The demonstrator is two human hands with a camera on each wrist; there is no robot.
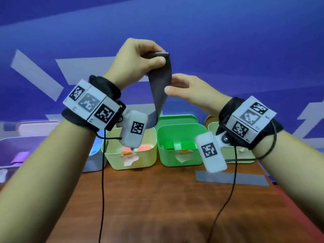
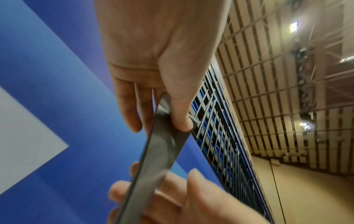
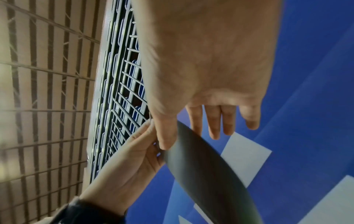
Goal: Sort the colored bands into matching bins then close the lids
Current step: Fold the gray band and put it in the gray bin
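Grey flat elastic band [image 1: 159,85], held in the air above the row of bins: the left hand [image 1: 140,58] pinches its upper end between thumb and curled fingers, and the strip hangs down from there. The right hand [image 1: 189,90] lies against the band's middle with its fingers nearly straight and its thumb on the near face; the head view is blurred here, and the right wrist view shows those fingers [image 3: 214,121] spread behind the strip. The band's lower end drops behind the left wrist camera, so where it ends cannot be told.

Below, on the brown wooden worktop [image 1: 157,199], a pale yellow-green plastic bin [image 1: 147,155] stands open with something red-orange inside, partly hidden by the wrist camera. Just beside it to the right, a bright green plastic bin [image 1: 166,155] holds rolled green bands [image 1: 177,145], with its green lid [image 1: 177,119] raised behind. A second pale yellow bin [image 1: 213,128] further right is mostly hidden by the right wrist. A flat grey strip [image 1: 231,178] lies on the worktop in front of it. At far left, a pale lilac container [image 1: 10,151] is cut off and blurred.
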